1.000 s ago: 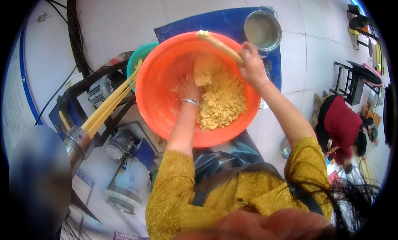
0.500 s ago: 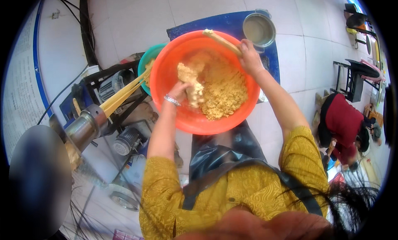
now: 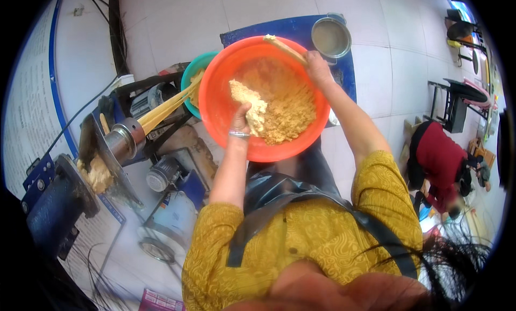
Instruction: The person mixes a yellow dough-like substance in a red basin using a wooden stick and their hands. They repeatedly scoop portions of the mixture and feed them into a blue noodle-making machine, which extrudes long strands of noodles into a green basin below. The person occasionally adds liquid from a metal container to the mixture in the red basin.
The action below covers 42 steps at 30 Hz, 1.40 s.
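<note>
A large orange basin [image 3: 210,104] lies in front of me, holding a heap of crumbly yellow dough [image 3: 291,113]. Over its left half, my left hand [image 3: 241,119] is closed on a pale, rough lump of dough [image 3: 252,102]; a bracelet rings that wrist. My right hand [image 3: 318,67] grips a wooden stick [image 3: 286,49] at the basin's far right rim. The stick's other end, with dough stuck to it, reaches the far rim. To the left, yellow dough strands [image 3: 167,110] stretch from a machine's metal cylinder [image 3: 126,140] toward a green basin [image 3: 187,74].
Pale dough [image 3: 98,174] sits in the machine's opening beside a dark plunger-like part [image 3: 56,203]. Motors [image 3: 163,174] stand below. Behind the orange basin are a blue table [image 3: 269,27] and a metal pot [image 3: 330,38]. A person in dark red [image 3: 439,158] bends over at right.
My left hand has turned upward with the dough lump, bringing it into clearer view. The dark machine part at left has swung away, exposing dough in the opening. My right hand keeps its grip.
</note>
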Each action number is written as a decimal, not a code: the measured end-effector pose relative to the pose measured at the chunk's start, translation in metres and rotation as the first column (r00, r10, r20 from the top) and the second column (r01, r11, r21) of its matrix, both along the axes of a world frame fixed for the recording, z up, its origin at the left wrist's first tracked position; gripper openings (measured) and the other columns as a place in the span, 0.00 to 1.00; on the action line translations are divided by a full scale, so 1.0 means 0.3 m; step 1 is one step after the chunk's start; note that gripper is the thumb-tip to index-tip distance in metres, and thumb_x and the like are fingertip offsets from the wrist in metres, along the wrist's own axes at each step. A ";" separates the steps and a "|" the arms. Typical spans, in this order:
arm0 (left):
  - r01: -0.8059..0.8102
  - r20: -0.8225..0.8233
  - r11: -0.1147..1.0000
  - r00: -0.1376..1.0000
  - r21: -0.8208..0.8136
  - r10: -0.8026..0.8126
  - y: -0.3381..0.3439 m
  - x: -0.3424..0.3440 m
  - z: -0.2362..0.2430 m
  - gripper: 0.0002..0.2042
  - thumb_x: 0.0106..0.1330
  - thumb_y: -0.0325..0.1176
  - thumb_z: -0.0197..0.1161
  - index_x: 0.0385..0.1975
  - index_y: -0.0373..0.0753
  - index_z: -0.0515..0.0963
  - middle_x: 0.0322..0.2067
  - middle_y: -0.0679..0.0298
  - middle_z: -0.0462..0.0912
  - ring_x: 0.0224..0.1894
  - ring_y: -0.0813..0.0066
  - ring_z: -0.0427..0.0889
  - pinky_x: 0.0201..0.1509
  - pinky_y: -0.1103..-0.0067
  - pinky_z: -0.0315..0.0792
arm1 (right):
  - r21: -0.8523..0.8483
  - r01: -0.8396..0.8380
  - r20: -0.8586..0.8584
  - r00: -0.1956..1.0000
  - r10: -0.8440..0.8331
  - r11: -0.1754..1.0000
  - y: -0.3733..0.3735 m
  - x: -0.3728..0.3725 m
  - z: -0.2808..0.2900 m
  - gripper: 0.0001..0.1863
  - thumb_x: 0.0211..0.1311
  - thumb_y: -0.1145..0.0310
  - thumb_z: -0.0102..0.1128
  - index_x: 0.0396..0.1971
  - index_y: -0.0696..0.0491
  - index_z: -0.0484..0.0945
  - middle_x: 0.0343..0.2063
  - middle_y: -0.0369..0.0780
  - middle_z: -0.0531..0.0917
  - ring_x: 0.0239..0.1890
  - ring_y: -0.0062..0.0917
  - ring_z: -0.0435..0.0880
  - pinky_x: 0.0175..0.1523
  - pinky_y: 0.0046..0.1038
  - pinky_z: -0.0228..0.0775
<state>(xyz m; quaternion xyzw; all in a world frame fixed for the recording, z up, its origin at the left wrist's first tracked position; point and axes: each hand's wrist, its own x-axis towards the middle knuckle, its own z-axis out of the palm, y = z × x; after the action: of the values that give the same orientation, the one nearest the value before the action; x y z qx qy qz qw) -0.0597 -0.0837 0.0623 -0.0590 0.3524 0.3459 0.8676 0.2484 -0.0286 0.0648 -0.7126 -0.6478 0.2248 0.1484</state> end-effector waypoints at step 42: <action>-0.278 -0.044 0.914 0.952 0.297 0.304 -0.016 0.135 0.500 0.12 0.56 0.23 0.61 0.41 0.31 0.77 0.34 0.57 0.82 0.35 0.67 0.84 0.40 0.70 0.81 | -0.073 -0.917 0.404 0.333 0.852 0.393 0.096 -0.931 1.399 0.37 0.54 0.76 0.52 0.68 0.49 0.58 0.28 0.46 0.82 0.31 0.41 0.84 0.35 0.39 0.77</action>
<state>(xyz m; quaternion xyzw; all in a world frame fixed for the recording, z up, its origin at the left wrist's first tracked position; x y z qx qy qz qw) -0.0191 -0.0886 0.2122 0.0310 0.3241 0.5210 0.7891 -0.0309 0.0002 0.4845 -0.2569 -0.9615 0.0719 -0.0666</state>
